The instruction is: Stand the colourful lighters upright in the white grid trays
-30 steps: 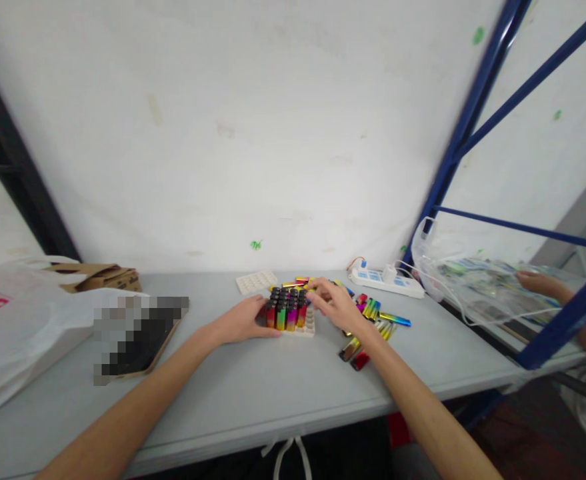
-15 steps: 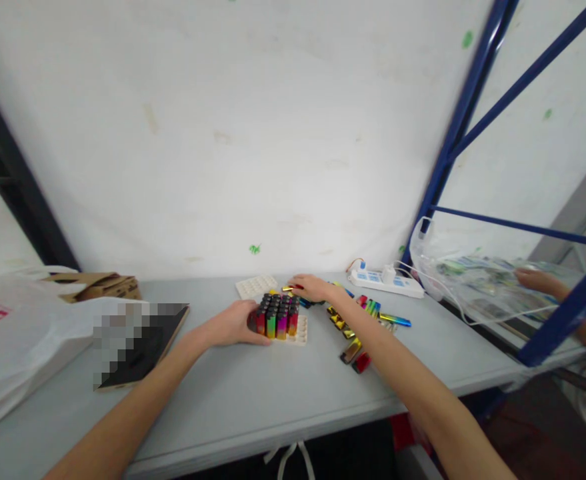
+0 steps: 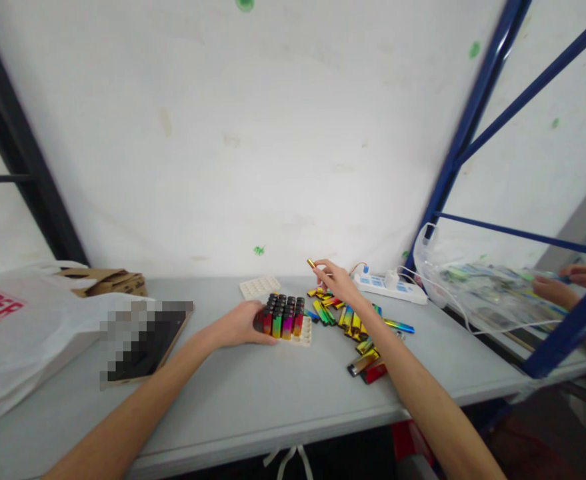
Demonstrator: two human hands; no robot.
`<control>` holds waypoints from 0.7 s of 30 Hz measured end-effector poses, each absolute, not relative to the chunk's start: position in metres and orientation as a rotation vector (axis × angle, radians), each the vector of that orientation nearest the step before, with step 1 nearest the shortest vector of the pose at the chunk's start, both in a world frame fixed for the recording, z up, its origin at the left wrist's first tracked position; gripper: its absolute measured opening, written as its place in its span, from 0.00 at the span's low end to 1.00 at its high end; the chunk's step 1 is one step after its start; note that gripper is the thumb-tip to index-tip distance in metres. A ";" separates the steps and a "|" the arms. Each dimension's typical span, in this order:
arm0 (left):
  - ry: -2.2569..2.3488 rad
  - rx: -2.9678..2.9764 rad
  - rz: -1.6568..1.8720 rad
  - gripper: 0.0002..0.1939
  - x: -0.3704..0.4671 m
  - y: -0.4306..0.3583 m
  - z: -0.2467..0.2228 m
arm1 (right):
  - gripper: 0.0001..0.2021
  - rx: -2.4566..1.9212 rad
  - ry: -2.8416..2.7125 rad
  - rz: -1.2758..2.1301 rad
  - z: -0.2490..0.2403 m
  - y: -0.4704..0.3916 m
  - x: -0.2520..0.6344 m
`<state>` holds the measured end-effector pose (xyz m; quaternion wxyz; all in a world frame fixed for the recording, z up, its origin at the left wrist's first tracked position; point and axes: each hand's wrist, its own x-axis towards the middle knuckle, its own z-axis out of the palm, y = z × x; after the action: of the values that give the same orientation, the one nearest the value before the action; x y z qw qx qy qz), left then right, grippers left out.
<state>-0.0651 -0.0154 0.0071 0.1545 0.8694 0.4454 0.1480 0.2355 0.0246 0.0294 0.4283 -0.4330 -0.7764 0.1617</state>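
Gold lighter [image 3: 311,263] in R hand [image 3: 337,280] pinch

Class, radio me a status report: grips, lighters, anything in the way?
Left grip at left side of tray of upright lighters. Right grip holding gold lighter, raised. Loose lighters strewn right of tray; nearest might get in the way.

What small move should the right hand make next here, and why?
Probably bring the gold lighter in the right hand down to the right side of the white tray: open slots show there, and the left hand braces the upright lighters.
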 end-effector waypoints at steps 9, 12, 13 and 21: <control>1.277 2.515 0.524 0.32 -0.055 -0.015 -0.003 | 0.19 -0.923 -1.578 0.703 0.056 -0.008 0.229; 1.263 2.513 0.535 0.31 -0.055 -0.016 -0.002 | 0.20 -0.810 -1.514 0.945 0.042 -0.018 0.218; 1.256 2.515 0.532 0.31 -0.055 -0.016 -0.001 | 0.20 -0.769 -1.497 1.035 0.038 -0.021 0.214; 1.205 2.490 0.530 0.30 -0.054 -0.015 -0.001 | 0.25 -0.818 -1.437 1.227 0.022 -0.032 0.187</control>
<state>-0.0545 -0.0148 -0.0015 0.1620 0.8723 0.4224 0.1856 0.1872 -0.0322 0.0221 0.5154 -0.3403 -0.5981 0.5107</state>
